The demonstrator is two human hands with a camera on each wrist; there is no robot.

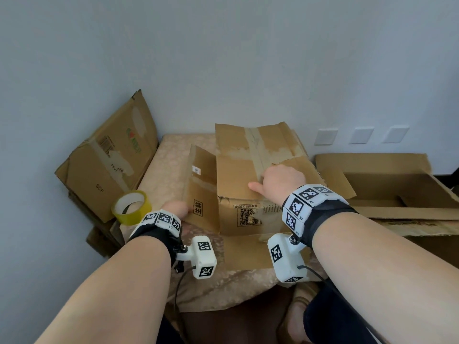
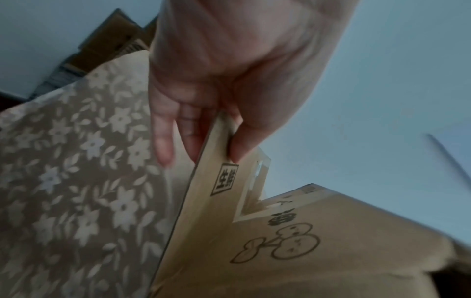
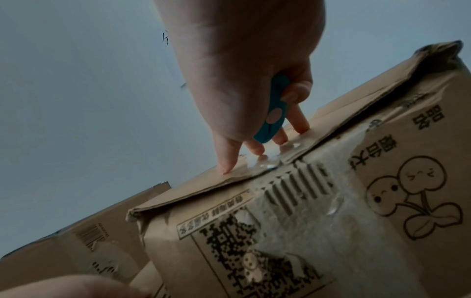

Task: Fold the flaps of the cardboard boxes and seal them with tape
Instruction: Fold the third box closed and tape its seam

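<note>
A brown cardboard box (image 1: pixel 248 219) with a QR code on its front stands on the cloth-covered table (image 1: pixel 169 157). Its left flap (image 1: pixel 201 184) stands upright, and my left hand (image 1: pixel 173 209) pinches that flap's near edge between thumb and fingers (image 2: pixel 163 145). The far flap (image 1: pixel 253 140) tilts up at the back. My right hand (image 1: pixel 280 180) presses straight fingertips (image 3: pixel 225 169) down on the folded top flap (image 3: pixel 203 185) while one curled finger keeps a small blue cutter (image 3: pixel 272 113) in the palm. A yellow tape roll (image 1: pixel 130 207) stands at the table's left edge.
A flattened carton (image 1: pixel 109 157) leans against the wall at the left. A larger open box (image 1: pixel 397 189) lies to the right of the table. The wall stands close behind, with three wall plates (image 1: pixel 360 135).
</note>
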